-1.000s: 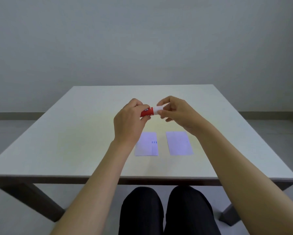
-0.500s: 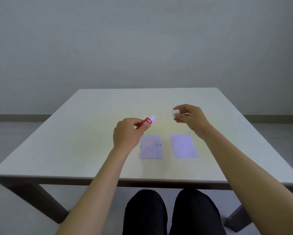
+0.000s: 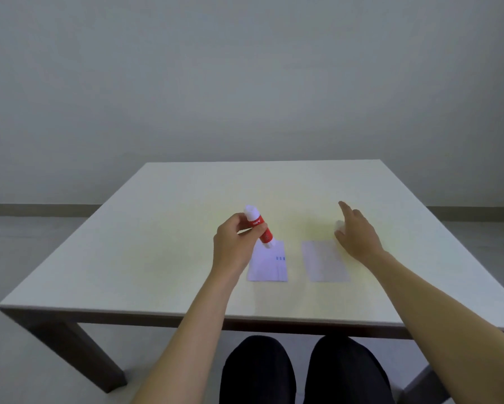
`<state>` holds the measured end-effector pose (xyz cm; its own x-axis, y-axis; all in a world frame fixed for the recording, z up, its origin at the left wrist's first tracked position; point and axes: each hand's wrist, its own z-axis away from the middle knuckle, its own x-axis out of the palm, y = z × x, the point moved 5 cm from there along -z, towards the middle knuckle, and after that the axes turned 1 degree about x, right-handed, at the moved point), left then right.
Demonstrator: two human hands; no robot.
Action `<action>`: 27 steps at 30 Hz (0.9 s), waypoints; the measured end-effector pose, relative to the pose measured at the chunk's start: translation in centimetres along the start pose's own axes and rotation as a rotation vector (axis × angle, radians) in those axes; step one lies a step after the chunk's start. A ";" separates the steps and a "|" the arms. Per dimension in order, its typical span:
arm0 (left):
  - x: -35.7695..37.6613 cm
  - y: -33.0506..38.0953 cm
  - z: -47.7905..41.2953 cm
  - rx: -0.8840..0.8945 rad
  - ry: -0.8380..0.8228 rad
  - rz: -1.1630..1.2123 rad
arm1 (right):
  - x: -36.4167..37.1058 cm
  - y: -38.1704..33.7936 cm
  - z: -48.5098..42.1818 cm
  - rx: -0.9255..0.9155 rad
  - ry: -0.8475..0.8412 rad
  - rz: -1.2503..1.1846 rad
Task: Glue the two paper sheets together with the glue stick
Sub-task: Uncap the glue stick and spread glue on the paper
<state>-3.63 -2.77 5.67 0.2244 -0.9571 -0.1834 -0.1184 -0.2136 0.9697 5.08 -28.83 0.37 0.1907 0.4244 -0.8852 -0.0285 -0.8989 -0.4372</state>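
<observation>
My left hand [image 3: 232,246] grips a red glue stick [image 3: 260,227] tilted over the left paper sheet [image 3: 269,268]. Its lower end sits at that sheet's far left corner and its white end points up. This sheet carries small blue marks near its right edge. A plain right paper sheet [image 3: 324,263] lies beside it with a gap between them. My right hand [image 3: 359,238] hovers low just beyond the right sheet's far right corner, index finger stretched out. The white cap [image 3: 338,225] shows at its thumb side; whether it is still pinched is unclear.
Both sheets lie on a pale square table [image 3: 157,258] near its front edge. My knees in dark trousers [image 3: 303,371] are under that edge. A grey wall and floor lie behind the table.
The cap came off the glue stick and my hands moved apart. My left hand turned the stick end-down onto the left sheet; my right hand carried the cap down to the right.
</observation>
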 end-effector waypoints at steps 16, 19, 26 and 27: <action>3.0 1.3 0.6 0.070 0.170 0.382 | -0.8 -11.3 9.2 -0.117 -0.152 -1.226; 3.1 1.5 0.5 0.086 0.118 0.435 | 0.1 -11.8 9.4 0.024 -0.229 -1.288; 3.4 1.1 0.8 0.118 0.064 0.467 | -0.3 -11.3 8.9 0.159 -0.271 -1.384; 3.2 1.0 0.7 0.121 0.078 0.466 | -0.5 -11.3 9.0 0.084 -0.266 -1.436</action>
<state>-3.74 -6.25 5.94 0.1924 -0.9396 0.2831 -0.3345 0.2084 0.9191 -3.50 -17.92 4.37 -0.0789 0.9467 0.3122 -0.0319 0.3106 -0.9500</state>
